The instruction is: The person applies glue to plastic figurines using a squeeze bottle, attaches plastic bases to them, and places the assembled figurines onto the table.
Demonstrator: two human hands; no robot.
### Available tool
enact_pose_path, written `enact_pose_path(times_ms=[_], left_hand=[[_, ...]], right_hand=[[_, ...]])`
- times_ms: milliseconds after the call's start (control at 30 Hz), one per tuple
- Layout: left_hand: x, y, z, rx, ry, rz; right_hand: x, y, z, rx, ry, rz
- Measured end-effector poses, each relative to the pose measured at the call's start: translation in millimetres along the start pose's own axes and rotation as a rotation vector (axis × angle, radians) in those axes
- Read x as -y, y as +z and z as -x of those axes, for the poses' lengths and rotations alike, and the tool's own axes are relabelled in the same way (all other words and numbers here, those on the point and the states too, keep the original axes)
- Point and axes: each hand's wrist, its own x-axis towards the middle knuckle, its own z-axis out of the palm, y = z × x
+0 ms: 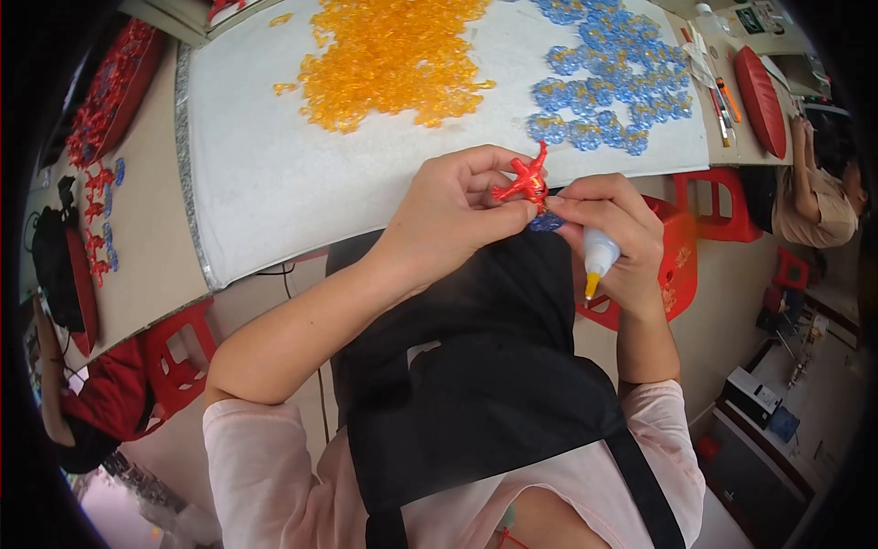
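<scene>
Just off the table's near edge, my left hand (448, 206) is closed on a small glossy red figurine (528, 179) with limbs spread out. Under it sits a translucent blue base piece (547, 221), which the fingertips of my right hand (631, 224) pinch from the side. That same hand also holds a small white squeeze bottle (600, 251) against its palm, its yellow nozzle pointing down toward me. Fingers partly cover where figurine and base meet, so I cannot tell whether they are joined.
On the white-covered table (247, 183) lie a heap of clear orange pieces (393, 64) and rows of blue pieces (604, 82). A red tray (759, 101) and an orange-handled tool (728, 99) lie at right. Finished-looking red figurines (95, 220) line the left. Two people sit nearby.
</scene>
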Motion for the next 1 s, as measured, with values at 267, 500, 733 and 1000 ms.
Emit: enact_pose_path(times_ms=[267,500,733,1000], left_hand=[[8.2,-27.7,39.4,-0.088,0.291,-0.004],[-17.6,-129.3,134.0,-1.073,0.6,-1.05],[-57.9,-259.4,187.9,-1.476,0.12,-1.302],[-80.1,-294.2,176.9,-1.515,0.154,-1.567]], right_hand=[[22.0,22.0,-7.5,-0.071,0.121,-0.275],[96.3,16.8,-46.7,0.373,-0.183,-1.886],[152.4,9.0,-63.9,0.415,-0.013,-2.061],[125.7,7.2,-75.3,0.515,-0.39,-1.96]])
